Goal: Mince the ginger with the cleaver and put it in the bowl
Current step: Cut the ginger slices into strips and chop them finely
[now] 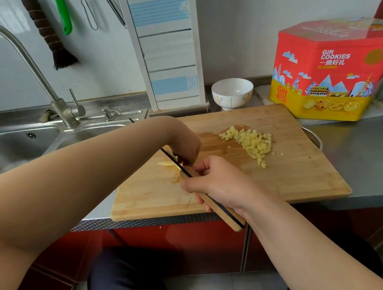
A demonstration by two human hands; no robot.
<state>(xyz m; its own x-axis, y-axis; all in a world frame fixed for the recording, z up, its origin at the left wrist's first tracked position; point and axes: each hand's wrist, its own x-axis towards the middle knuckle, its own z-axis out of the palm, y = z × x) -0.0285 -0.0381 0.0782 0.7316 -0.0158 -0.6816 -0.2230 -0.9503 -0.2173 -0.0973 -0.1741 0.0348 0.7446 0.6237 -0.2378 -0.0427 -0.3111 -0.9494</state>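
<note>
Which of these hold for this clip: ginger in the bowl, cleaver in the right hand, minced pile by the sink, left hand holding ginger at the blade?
1. The bowl already holds ginger. False: it looks empty.
2. The right hand grips the cleaver. True.
3. The minced ginger pile lies on the board's sink side. False: it lies on the cutting board toward the cookie tin.
4. The left hand holds unminced ginger at the blade. True.

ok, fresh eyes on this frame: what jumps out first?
The red and yellow cookie tin at the back right of the counter grabs the eye first. Next is the pile of minced ginger on the cutting board, with the empty white bowl just behind the board. In the middle, the right hand grips the cleaver beside the left hand.
</note>
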